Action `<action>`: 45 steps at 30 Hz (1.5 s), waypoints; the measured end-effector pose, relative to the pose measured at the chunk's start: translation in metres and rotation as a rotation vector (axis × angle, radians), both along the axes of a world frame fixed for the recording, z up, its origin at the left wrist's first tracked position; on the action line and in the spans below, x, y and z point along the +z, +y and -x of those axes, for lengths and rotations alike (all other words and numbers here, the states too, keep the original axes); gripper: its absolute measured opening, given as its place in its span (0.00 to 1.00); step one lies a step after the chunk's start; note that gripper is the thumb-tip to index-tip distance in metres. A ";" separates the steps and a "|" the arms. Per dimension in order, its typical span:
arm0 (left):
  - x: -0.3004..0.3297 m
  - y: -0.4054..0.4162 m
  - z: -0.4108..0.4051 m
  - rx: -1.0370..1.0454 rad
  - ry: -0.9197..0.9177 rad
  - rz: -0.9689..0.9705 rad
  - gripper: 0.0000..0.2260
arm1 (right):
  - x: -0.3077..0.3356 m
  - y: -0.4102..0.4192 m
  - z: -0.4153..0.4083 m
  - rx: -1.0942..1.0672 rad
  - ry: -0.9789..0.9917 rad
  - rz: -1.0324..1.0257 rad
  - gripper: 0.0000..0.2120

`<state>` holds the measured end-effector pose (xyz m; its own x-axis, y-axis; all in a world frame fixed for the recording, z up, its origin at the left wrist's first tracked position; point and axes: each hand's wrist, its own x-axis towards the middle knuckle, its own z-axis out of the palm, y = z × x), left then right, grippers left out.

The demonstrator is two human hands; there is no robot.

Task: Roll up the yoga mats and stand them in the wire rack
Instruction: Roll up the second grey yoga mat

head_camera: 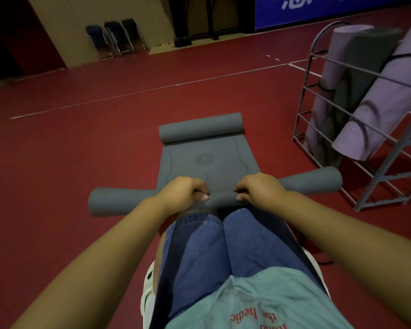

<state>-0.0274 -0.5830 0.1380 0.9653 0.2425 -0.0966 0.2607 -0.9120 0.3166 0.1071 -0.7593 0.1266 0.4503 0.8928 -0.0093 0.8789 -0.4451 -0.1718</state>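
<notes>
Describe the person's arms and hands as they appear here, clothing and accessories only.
Both forearms are bare to the bottom of the frame: no sleeves show. The left hand and right hand wear no gloves, and no rings, watch or bracelets are visible. The thumbnails look short and unpainted.

Left of the left hand (184, 192) the red floor (81, 150) lies open; right of the right hand (259, 187) stands the wire rack (323, 96).

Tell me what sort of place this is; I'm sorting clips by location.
Probably a sports hall or gym: red court floor with painted lines, a wire rack holding rolled mats, and folding chairs against the wall.
</notes>
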 end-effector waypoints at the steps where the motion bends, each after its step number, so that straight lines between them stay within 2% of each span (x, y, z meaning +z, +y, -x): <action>1: -0.002 0.002 0.002 -0.011 -0.037 -0.001 0.09 | 0.001 0.002 -0.002 -0.006 0.020 0.021 0.17; 5: -0.002 0.005 0.005 -0.080 -0.119 -0.089 0.12 | 0.004 0.008 -0.010 -0.010 0.098 0.043 0.18; 8: 0.005 0.004 0.008 -0.114 0.020 -0.242 0.22 | 0.002 0.009 -0.015 -0.017 0.162 0.043 0.17; 10: 0.009 0.003 0.008 -0.116 0.051 -0.321 0.24 | 0.002 0.010 -0.016 -0.011 0.187 0.039 0.16; 18: 0.012 0.017 0.000 0.000 -0.016 -0.085 0.15 | -0.017 0.005 -0.009 -0.001 0.086 0.000 0.18; 23: 0.011 0.020 0.000 -0.015 -0.001 -0.066 0.15 | -0.017 -0.001 -0.009 0.094 0.026 0.032 0.31; 27: 0.007 0.022 0.010 -0.052 0.025 -0.119 0.24 | -0.013 0.003 -0.012 0.076 -0.083 -0.030 0.27; 30: 0.000 0.022 0.013 -0.062 0.013 -0.129 0.29 | -0.010 0.008 -0.013 0.052 -0.087 0.049 0.26; 32: -0.003 0.022 0.014 -0.066 -0.012 -0.129 0.28 | -0.009 0.009 -0.014 0.056 -0.078 0.070 0.27; 35: 0.006 0.026 0.010 -0.090 -0.011 -0.141 0.27 | -0.007 0.004 -0.020 0.063 -0.041 -0.012 0.28; 41: 0.055 0.023 0.007 -0.143 -0.008 -0.114 0.22 | 0.034 -0.007 -0.028 0.154 -0.067 -0.080 0.23; 45: 0.082 0.001 0.036 -0.172 -0.036 -0.097 0.18 | 0.063 -0.034 -0.012 0.241 0.015 -0.142 0.19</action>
<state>-0.0636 -0.5823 0.2203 0.9958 0.0798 -0.0454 0.0882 -0.9688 0.2315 0.1187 -0.7937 0.1897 0.2251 0.9671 0.1188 0.9535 -0.1936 -0.2310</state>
